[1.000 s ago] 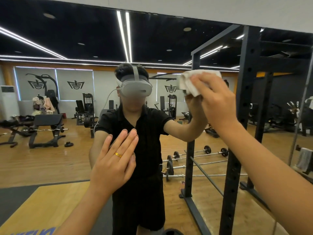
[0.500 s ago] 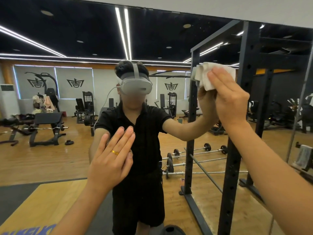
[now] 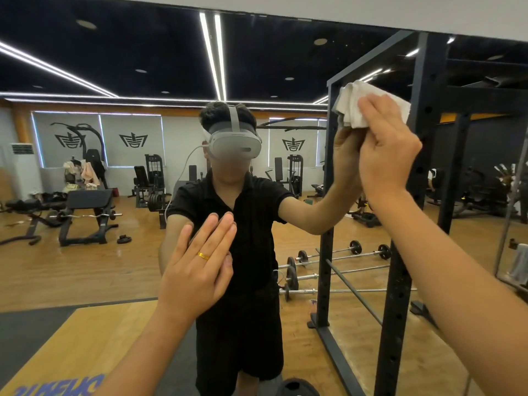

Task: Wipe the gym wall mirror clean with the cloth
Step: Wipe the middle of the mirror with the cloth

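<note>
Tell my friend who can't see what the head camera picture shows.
A person's right hand holds a bunched white cloth against a gym wall mirror, up high on the right. Their left hand, wearing a gold ring, rests flat on the mirror lower down. Weight benches and barbells show in the reflection.
</note>
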### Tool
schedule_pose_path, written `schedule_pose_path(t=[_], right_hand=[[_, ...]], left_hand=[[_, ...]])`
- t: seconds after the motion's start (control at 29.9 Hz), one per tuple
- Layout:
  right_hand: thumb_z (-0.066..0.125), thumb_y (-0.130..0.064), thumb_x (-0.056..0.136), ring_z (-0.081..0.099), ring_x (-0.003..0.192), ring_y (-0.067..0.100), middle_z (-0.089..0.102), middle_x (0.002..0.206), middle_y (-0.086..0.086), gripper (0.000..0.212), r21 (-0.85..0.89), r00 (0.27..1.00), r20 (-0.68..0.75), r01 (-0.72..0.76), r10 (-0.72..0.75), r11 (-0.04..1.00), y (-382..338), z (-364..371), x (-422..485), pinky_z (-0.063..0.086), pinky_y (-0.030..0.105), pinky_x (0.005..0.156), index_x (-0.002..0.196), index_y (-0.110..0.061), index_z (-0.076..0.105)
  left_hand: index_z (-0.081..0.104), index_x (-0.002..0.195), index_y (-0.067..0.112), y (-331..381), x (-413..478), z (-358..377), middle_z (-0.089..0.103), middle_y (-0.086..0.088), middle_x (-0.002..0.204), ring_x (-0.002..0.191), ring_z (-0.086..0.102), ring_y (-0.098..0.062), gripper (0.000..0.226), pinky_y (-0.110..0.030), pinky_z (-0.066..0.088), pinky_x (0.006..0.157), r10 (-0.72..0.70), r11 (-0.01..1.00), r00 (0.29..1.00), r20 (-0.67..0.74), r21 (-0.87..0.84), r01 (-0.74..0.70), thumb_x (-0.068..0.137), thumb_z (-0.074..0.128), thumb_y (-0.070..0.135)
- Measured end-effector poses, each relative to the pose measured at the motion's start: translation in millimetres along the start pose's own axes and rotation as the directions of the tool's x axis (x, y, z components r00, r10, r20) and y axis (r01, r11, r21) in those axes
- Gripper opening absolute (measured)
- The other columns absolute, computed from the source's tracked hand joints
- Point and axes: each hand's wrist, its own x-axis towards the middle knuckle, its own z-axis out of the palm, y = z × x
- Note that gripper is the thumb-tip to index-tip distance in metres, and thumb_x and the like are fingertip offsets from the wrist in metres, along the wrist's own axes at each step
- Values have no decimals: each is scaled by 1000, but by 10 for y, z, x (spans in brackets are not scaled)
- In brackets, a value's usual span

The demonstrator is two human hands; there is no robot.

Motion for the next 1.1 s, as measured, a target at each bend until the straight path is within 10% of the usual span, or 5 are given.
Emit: schedule_pose_path(t=[0.13, 0.3, 0.6, 1.1], right_hand=[[46, -9, 100, 54, 133, 46, 60, 138, 27, 40, 80, 989, 79, 121, -128, 989, -231, 152, -42, 28, 25, 121, 132, 7, 63], [45, -21, 111, 59, 130, 35, 65, 134, 16, 33, -50, 924, 145, 364, -353, 930, 272, -199, -239, 48, 49, 108, 132, -4, 65], [45, -17, 111, 63, 127, 25, 62, 141, 13, 35, -102, 991, 87, 110, -101, 989, 574, -345, -177, 49, 36, 111, 142, -9, 60], [57, -1, 103, 47, 145, 25, 50, 153, 11, 44, -20, 969, 229, 105, -97, 994, 493, -483, -650, 40, 43, 120, 146, -4, 53]], left_hand=[[49, 151, 9, -12, 6, 4, 41, -8, 161, 152, 35, -26, 51, -52, 25, 125, 11, 1000, 1000, -2, 0, -11, 102, 48, 23], [49, 151, 8, -3, 9, -5, 41, -8, 161, 152, 34, -25, 51, -51, 23, 125, 4, 1000, 1000, -5, 3, -4, 102, 49, 22], [50, 150, 9, -6, 7, -14, 42, -7, 161, 152, 34, -24, 50, -49, 19, 127, 6, 1000, 1000, -6, 10, -6, 103, 47, 22], [50, 150, 7, 15, 27, -19, 43, -9, 160, 152, 34, -25, 49, -47, 15, 128, 11, 999, 1000, -26, 32, -10, 103, 46, 22]])
